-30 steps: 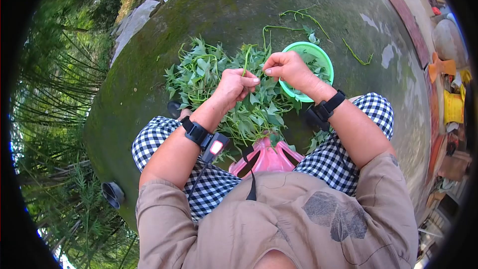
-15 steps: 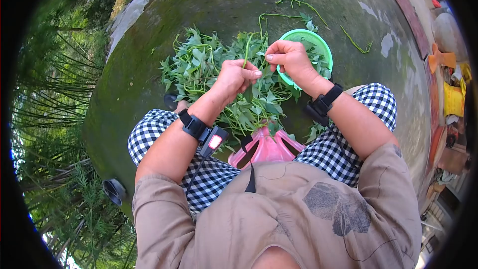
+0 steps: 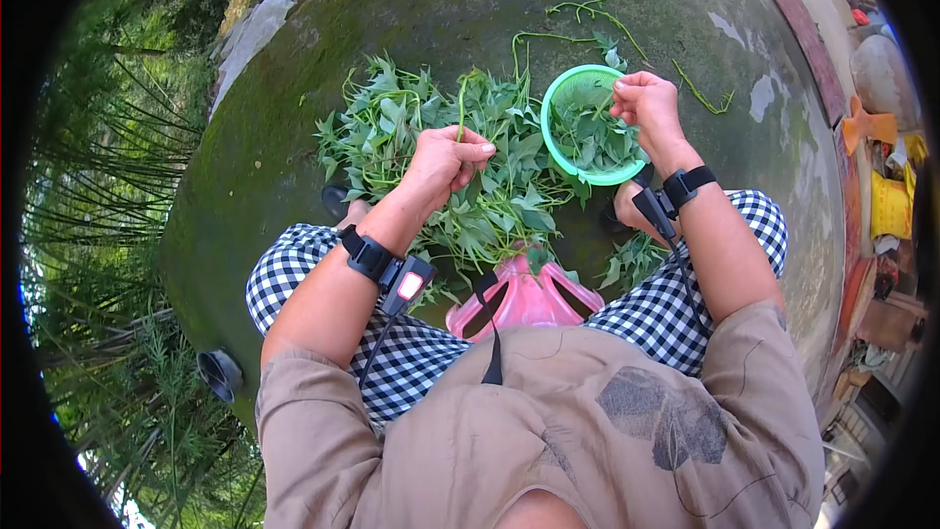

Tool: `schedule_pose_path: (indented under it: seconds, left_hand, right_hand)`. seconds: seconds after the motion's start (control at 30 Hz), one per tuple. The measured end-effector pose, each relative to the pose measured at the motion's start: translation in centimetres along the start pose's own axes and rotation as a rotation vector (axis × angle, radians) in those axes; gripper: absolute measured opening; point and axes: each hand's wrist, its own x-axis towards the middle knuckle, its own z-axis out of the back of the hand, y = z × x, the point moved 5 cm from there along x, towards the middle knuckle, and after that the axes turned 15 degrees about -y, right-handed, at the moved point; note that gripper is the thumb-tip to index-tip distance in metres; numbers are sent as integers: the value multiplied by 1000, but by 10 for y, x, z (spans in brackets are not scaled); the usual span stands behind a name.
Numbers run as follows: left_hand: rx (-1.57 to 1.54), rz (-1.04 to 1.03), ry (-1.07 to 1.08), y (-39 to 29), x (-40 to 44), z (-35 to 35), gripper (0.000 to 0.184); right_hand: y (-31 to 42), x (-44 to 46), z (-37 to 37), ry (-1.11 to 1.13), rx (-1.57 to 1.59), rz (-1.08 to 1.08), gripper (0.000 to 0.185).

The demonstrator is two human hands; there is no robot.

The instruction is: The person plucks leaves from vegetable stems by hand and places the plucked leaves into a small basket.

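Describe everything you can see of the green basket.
The green basket is round and open-topped, apparently plastic, with a smooth rim and what looks like mesh inside. It sits on the ground, mouth up, holding loose leaves. Leafy vines crowd its left side; the right grip is at its right edge, contact unclear.

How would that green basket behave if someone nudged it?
The green basket is probably light: it looks like thin plastic and holds leaves. Its wide open top suggests that, if tipped, it would likely spill them.
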Motion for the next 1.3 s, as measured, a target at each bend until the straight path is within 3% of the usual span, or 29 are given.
schedule_pose_path:
  seconds: [0.1, 0.13, 0.23, 0.3, 0.37, 0.6, 0.7, 0.77, 0.97, 1.03, 1.17, 1.3]
  left_hand:
    - [-30, 13, 8, 2, -1, 1, 12]
    - [-52, 14, 15, 4, 0, 0, 13]
    - [-112, 5, 30, 1, 0, -5, 13]
    - [-141, -5, 30, 1, 3, -9, 14]
    - [-152, -15, 23, 0, 6, -15, 14]
    - [-144, 3, -2, -9, -6, -35, 13]
    - [-181, -72, -140, -16, -3, -19, 13]
    - [-160, -116, -167, -21, 2, -8, 20]
    - [-123, -241, -33, -37, -6, -18, 27]
    - [-71, -240, 32, -35, -8, -23, 25]
    - [-16, -154, 33, -15, 1, -20, 6]
    - [15, -141, 12, -11, -2, -21, 6]
  right_hand:
    - [-18, 4, 13, -149, -378, -16, 11]
    - [-20, 1, 12, -214, -520, 97, 16]
    - [-13, -17, -14, -93, -742, 681, 16]
    - [-18, -41, -50, 292, -267, 320, 17]
    - [-6, -72, -73, 376, -173, 193, 16]
    - [8, -77, -93, 356, -142, 240, 14]
    - [13, -72, -92, 403, -285, 415, 15]
    - [10, -73, -91, 452, -370, 408, 18]
    - [6, -84, -98, 582, -462, 452, 18]
    - [5, -86, -99, 599, -419, 376, 16]
    - [3, -88, -101, 620, -308, 265, 12]
    - [9, -93, -94, 551, -157, 115, 9]
